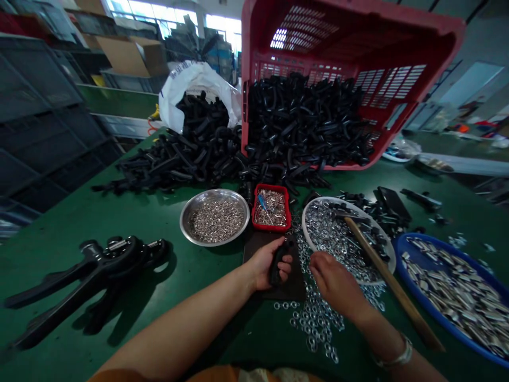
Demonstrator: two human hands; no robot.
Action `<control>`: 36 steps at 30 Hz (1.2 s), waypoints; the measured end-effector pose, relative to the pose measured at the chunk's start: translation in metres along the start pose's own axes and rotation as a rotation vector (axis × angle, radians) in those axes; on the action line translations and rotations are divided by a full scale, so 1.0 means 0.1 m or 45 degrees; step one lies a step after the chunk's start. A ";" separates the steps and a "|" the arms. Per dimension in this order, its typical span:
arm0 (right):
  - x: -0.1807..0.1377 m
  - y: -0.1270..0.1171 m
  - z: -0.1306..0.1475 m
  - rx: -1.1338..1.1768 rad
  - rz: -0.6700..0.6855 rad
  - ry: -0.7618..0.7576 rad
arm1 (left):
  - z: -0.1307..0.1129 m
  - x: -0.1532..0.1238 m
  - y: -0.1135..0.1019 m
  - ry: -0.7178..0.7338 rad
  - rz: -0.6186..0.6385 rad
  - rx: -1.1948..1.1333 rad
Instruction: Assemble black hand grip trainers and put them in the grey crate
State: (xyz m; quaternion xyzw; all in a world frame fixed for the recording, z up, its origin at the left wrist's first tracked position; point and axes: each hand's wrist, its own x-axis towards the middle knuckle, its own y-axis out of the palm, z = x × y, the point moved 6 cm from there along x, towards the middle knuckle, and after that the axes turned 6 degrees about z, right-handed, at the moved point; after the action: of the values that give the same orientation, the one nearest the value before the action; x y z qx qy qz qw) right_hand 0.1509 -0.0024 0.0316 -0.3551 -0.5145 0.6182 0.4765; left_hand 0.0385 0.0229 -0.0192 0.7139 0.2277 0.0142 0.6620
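Note:
My left hand (pixel 260 269) is wrapped round a black plastic handle-like part (pixel 277 263), held upright over a dark flat pad (pixel 253 245). To its right, my right hand (pixel 336 284) hovers at the scattered small metal rings (pixel 314 321), thumb and fingertips pinched together. Whatever lies between those fingertips is hidden. Just beyond the left hand stands a red tray (pixel 272 229) of small metal pins, with a blue-handled tool lying in it. A steel bowl (pixel 183 225) of tiny metal pieces is to the left of the tray.
A white basin (pixel 304 225) of metal parts carries a wooden-handled hammer (pixel 392 284). At right is a blue tray (pixel 411 297) of metal sleeves. Black clamp-like assemblies (pixel 93 270) lie left. Behind, a tipped red crate (pixel 245 106) and white sack (pixel 169 101) spill black parts.

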 end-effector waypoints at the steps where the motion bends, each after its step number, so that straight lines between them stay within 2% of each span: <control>1: 0.01 -0.07 0.01 0.097 -0.099 0.000 | 0.01 0.01 0.00 -0.003 0.007 0.010; 3: 0.06 -0.18 0.05 0.259 -0.251 0.010 | 0.01 0.02 0.00 0.021 0.010 0.047; 5: 0.14 -0.20 0.16 0.310 -0.307 -0.013 | 0.00 0.03 -0.01 0.074 -0.029 0.093; 9: 0.30 -0.14 0.36 0.164 -0.307 -0.108 | -0.01 0.00 -0.04 0.204 -0.124 0.170; 12: 0.33 -0.14 0.37 0.158 -0.305 -0.084 | -0.02 -0.02 -0.04 0.299 -0.151 0.185; 16: 0.26 -0.21 0.33 0.221 -0.337 -0.107 | -0.02 -0.02 -0.05 0.259 -0.200 0.146; 19: 0.22 -0.20 0.31 0.125 -0.308 -0.105 | -0.03 0.00 -0.05 0.226 -0.204 0.172; 25: 0.29 -0.12 0.29 -0.044 -0.203 0.047 | -0.06 -0.02 -0.03 0.380 -0.243 0.269; 27: 0.31 -0.14 0.25 -0.060 -0.116 -0.012 | -0.07 -0.03 -0.03 0.393 -0.297 0.313; 29: 0.31 -0.18 0.06 -0.188 0.035 -0.018 | -0.11 -0.05 -0.03 0.399 -0.372 0.340; 30: 0.29 -0.21 -0.11 -0.294 0.111 0.033 | -0.13 -0.06 -0.04 0.397 -0.410 0.328; 33: 0.18 -0.38 -0.74 -0.596 0.243 0.360 | -0.15 -0.08 -0.04 0.359 -0.477 0.247; 36: 0.08 -0.48 -1.13 -0.675 0.331 0.421 | -0.15 -0.06 -0.03 0.330 -0.460 0.264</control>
State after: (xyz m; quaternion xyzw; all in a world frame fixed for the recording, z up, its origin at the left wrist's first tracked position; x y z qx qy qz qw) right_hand 0.2639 0.0394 0.0539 -0.6249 -0.5234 0.4525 0.3617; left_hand 0.0267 0.0351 -0.0188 0.7181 0.4349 -0.0364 0.5421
